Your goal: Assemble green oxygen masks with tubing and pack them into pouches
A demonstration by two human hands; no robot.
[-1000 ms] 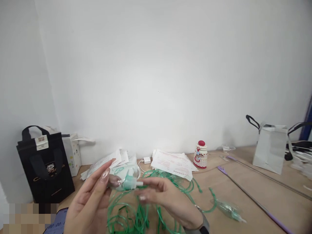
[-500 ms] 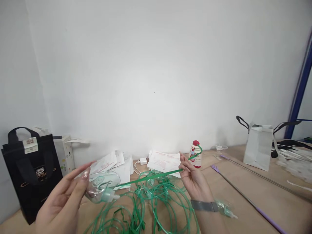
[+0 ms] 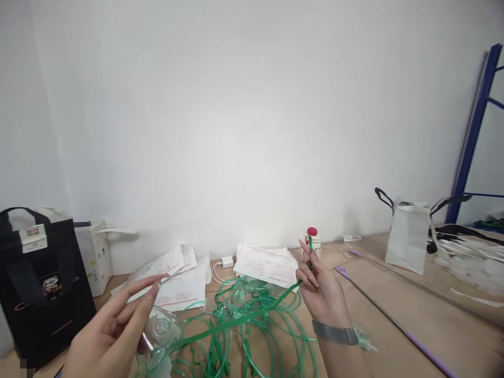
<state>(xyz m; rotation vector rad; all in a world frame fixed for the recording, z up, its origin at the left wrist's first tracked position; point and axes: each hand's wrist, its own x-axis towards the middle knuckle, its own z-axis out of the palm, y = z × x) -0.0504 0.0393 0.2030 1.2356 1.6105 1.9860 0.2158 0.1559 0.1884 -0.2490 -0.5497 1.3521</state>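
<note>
Gripping a green strap [image 3: 252, 317], the right hand [image 3: 318, 286] sits just right of centre; the left hand [image 3: 114, 325], pinched at its tips, appears to grip the clear mask [image 3: 159, 333] at lower left. The strap crosses over tangled green tubing [image 3: 226, 341] at lower centre, so pulling could snag 1 of its loops, or a loose pinch could drop the mask.

A: ok what's where on that table [image 3: 468, 349]?
B: tubing [image 3: 225, 346] mid-front, mask [image 3: 159, 331] left of it, charger [image 3: 227, 261] behind, between two paper piles [image 3: 268, 265].
A: and the sides?
B: bag [image 3: 43, 294] far left. right side: bottle [image 3: 313, 239] at the back, two sticks [image 3: 388, 315], another bag [image 3: 409, 239] behind them.
</note>
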